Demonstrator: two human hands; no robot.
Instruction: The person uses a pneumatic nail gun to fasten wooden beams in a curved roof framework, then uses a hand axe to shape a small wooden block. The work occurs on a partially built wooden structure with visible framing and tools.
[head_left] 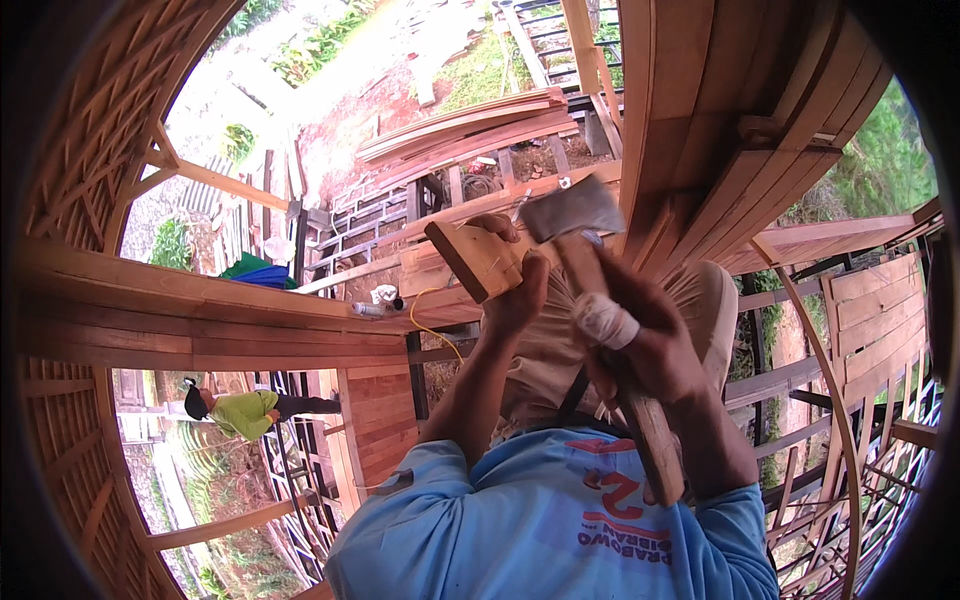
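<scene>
My left hand (pixel 518 300) is closed around a short, pale wooden block (pixel 468 262), which tilts up to the left of my fingers. In my right hand (pixel 655 335) is a hatchet (pixel 650 440), its fingers wrapped round the wooden handle near the head. The grey metal head (pixel 572 208) is raised just to the right of the block, with a narrow space between them. The handle runs down past my right wrist toward my blue shirt. A white wrapping (pixel 606 321) covers a finger of my right hand.
A long wooden beam (pixel 200 320) crosses at the left, and thick stacked planks (pixel 720 110) rise at the upper right. More boards (pixel 460 135) lie below, beyond my hands. A person in a yellow-green shirt (pixel 243 414) stands lower down at the left. Small items (pixel 380 298) rest on the beam.
</scene>
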